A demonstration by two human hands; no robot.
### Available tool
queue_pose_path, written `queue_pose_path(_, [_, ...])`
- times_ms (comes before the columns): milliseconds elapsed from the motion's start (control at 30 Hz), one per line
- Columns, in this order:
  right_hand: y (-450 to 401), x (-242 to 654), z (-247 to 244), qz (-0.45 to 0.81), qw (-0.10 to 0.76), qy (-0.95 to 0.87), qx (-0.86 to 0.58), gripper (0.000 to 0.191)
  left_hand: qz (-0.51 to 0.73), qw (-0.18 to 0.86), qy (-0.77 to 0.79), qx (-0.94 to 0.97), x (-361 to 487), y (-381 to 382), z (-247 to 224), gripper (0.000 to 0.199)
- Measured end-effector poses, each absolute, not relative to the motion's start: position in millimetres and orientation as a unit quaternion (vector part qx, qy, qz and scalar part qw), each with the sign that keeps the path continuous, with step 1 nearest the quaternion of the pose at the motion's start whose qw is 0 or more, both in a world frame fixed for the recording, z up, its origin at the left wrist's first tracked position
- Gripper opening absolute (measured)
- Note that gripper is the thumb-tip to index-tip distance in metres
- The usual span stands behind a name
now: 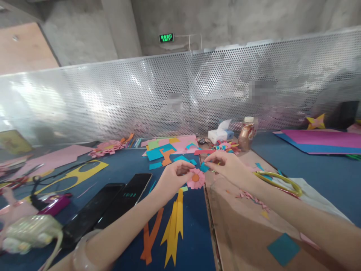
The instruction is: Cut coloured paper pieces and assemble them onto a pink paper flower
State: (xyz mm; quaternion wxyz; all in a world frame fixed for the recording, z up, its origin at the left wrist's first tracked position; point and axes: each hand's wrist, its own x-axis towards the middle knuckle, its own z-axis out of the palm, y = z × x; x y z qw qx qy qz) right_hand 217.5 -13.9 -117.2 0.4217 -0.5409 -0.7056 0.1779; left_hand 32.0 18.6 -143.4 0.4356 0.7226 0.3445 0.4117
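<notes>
My left hand (pixel 178 176) is closed on the edge of a pink paper flower (pixel 199 178) with an orange centre. Just right of the flower, my right hand (pixel 221 164) pinches a small blue paper piece (pixel 204 167). The two hands are a short way apart over the seam between the blue table and a brown board. Below the flower lie yellow paper ribbons (pixel 175 227) with notched ends, and orange strips (pixel 150 239) are beside them. Blue paper pieces (pixel 154 154) and an orange scrap (pixel 167 156) lie behind my left hand.
Two black phones (pixel 125 195) lie left of the ribbons. A teal square (pixel 283 249) rests on the brown board (pixel 237 233). Behind are a tissue box (pixel 220 135), a bottle (pixel 246 134) and a perforated metal screen (pixel 175 82). Magenta and blue sheets (pixel 324 141) lie right.
</notes>
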Motion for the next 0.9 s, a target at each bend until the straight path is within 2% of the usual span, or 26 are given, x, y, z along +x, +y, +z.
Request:
queue_pose_path(367, [-13.4, 219.2, -116.4, 0.237, 0.424, -0.7, -0.524, 0.01, 0.416, 0.438, 0.342, 0.72, 32.3, 19.2, -143.9, 0.015])
queue_pose_path(900, [-11.0, 219.7, -120.1, 0.256, 0.419, -0.701, -0.518, 0.012, 0.418, 0.437, 0.34, 0.72, 32.3, 19.4, -145.2, 0.015])
